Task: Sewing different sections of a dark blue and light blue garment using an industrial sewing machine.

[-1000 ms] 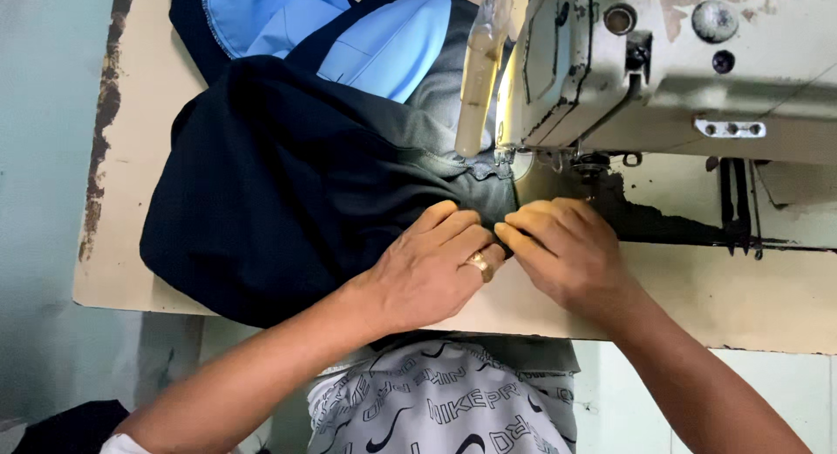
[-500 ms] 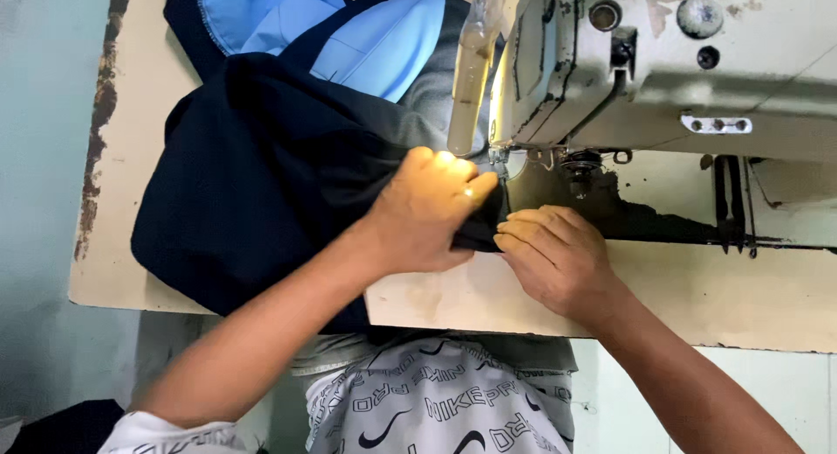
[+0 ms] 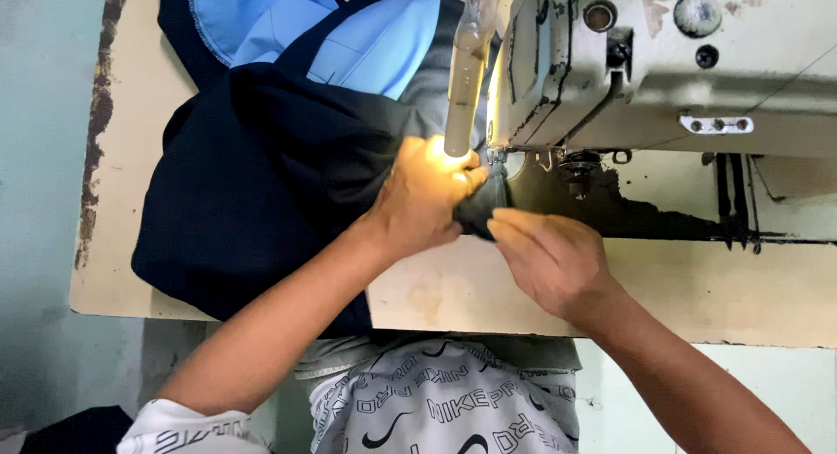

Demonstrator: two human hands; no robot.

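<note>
Head view: both hands [image 3: 427, 197] pinch dark fabric [image 3: 253, 184].

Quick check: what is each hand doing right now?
Left hand: closed on the dark fabric near the needle.
Right hand: pinching the same fabric's edge.

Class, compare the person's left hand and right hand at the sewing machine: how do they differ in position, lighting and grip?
The left hand sits higher, right under the lamp, and glows brightly; the right hand lies lower, nearer the table edge, in duller light. The left hand curls round bunched dark fabric; the right hand pinches it with stretched fingertips. Both grip the same fold beside the machine head.
</note>
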